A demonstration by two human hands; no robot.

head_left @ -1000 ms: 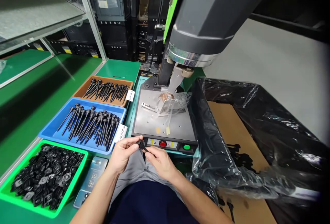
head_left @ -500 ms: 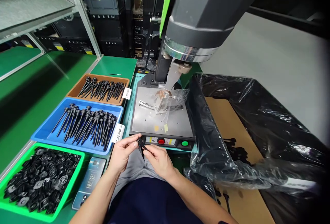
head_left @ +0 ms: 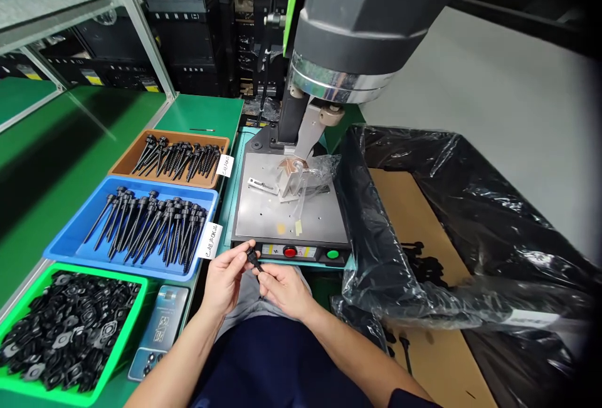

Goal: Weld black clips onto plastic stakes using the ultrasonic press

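Observation:
Between my two hands, just in front of the press base, is a black plastic part with a wide head and a thin stem. My left hand pinches it at the head. My right hand has thumb and fingers closed on the stem end. Behind them, the metal base plate of a press carries a small metal fixture with clear plastic film around it. A red button and a green button sit on the front of the base.
At left stand a brown tray and a blue tray of long-stemmed black parts, plus a green bin of small black pieces. A phone lies beside it. Black plastic lines a carton at right. The press head hangs above.
The camera view has shifted slightly. The black part is turned so that more of its head and stem shows between my hands, and both hands still grip it.

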